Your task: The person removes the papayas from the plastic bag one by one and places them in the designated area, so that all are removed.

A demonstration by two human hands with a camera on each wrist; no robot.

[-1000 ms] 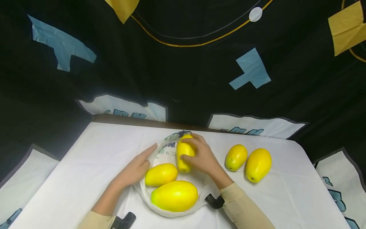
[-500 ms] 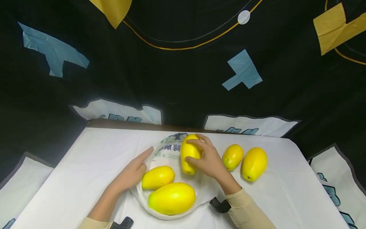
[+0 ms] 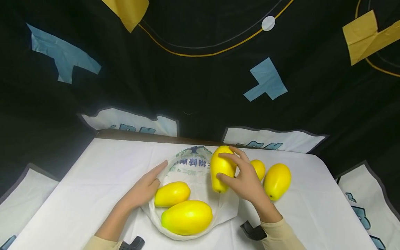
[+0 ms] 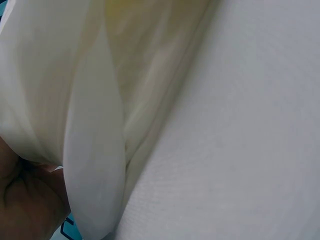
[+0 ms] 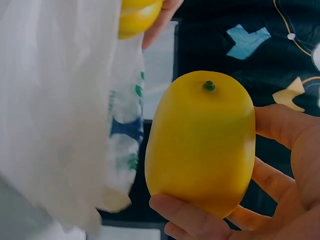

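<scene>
A white plastic bag (image 3: 200,180) with printed lettering lies with its mouth spread wide. Two yellow papayas, a smaller one (image 3: 172,194) and a larger one (image 3: 186,217), lie inside it. My left hand (image 3: 142,191) grips the bag's left rim, index finger stretched along the edge; its fingertips are partly hidden by plastic (image 4: 95,125). Over the bag's right side, my right hand (image 3: 245,178) holds another papaya (image 3: 221,170) upright between thumb and fingers. The right wrist view shows that papaya (image 5: 202,145) with a green stem nub, apart from the bag.
Two more papayas, one (image 3: 258,169) partly behind my right hand and one (image 3: 277,181) beside it, rest on the white table (image 3: 312,208). A black cloth (image 3: 187,86) with taped pieces hangs beyond the table's far edge.
My right hand has carried its papaya rightward from inside the bag toward the bag's right edge, uncovering more of the print. The left hand keeps its grip on the rim.
</scene>
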